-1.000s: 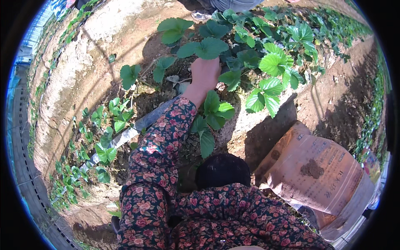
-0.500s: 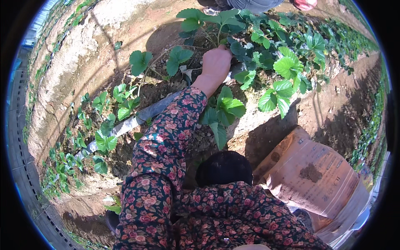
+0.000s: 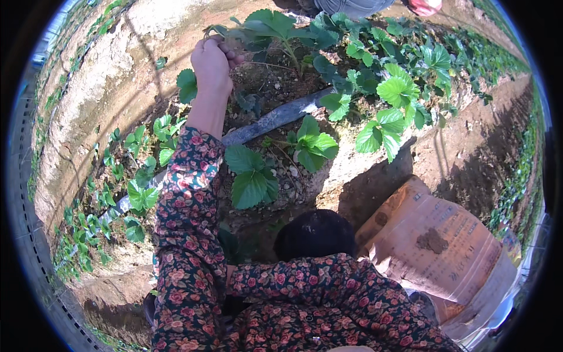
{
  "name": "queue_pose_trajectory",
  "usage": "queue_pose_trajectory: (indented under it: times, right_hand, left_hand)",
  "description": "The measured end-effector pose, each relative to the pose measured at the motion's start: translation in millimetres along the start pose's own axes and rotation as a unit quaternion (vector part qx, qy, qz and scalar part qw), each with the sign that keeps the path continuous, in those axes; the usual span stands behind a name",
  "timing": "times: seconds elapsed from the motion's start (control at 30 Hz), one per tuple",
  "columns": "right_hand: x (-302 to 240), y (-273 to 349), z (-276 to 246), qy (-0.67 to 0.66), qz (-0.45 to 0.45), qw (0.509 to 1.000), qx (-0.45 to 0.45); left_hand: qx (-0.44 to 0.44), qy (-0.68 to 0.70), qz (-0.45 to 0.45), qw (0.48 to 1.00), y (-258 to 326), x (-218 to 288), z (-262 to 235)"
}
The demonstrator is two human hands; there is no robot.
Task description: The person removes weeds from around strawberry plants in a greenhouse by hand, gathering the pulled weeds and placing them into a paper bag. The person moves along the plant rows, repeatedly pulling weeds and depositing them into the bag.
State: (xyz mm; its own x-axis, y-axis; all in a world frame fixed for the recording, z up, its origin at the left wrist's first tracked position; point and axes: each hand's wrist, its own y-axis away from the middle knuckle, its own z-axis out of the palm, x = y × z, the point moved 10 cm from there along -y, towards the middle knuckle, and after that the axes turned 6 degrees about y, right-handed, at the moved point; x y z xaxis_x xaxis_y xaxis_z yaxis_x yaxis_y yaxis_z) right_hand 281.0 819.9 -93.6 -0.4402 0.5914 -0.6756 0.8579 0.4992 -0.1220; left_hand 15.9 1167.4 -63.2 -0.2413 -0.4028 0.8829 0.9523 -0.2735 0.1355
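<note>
Pinching a thin stem (image 3: 207,31), here's the left hand (image 3: 212,67) out over the soil (image 3: 170,35), fingers curled around it, the stem's far end blurred! Just right of those fingers stands a strawberry plant (image 3: 291,54), broad leaves spread. Below them, a grey hose (image 3: 281,115) slants across. And the right hand (image 3: 230,277)? Well below the fingers, mostly hidden beside the floral sleeve (image 3: 190,234); its grip I cannot tell. Far lower right of the fingers, a brown sack (image 3: 469,258).
</note>
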Motion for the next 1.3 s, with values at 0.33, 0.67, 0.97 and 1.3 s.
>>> queue_pose_trajectory:
  times: [0.33, 0.67, 0.97, 1.3]
  right_hand:
    - [4.1, 1.8, -3.4, 0.015, -0.007, 1.000, 0.012]
    - [0.3, -4.9, -5.6, 0.031, -0.020, 0.999, 0.026]
    - [-3.7, -24.7, -7.3, 0.050, -0.020, 0.997, 0.064]
    - [12.8, -38.6, -34.8, 0.068, 0.061, 0.986, 0.142]
  left_hand:
    - [-0.439, -0.683, 0.203, 0.548, -12.4, -96.4, 116.3]
    - [-0.472, -0.549, 0.222, 0.653, 23.8, -63.5, 87.5]
    - [-0.321, -0.685, -0.038, 0.653, -54.9, -110.4, 45.4]
    - [-0.356, -0.213, -0.134, 0.900, 93.4, 114.5, 34.3]
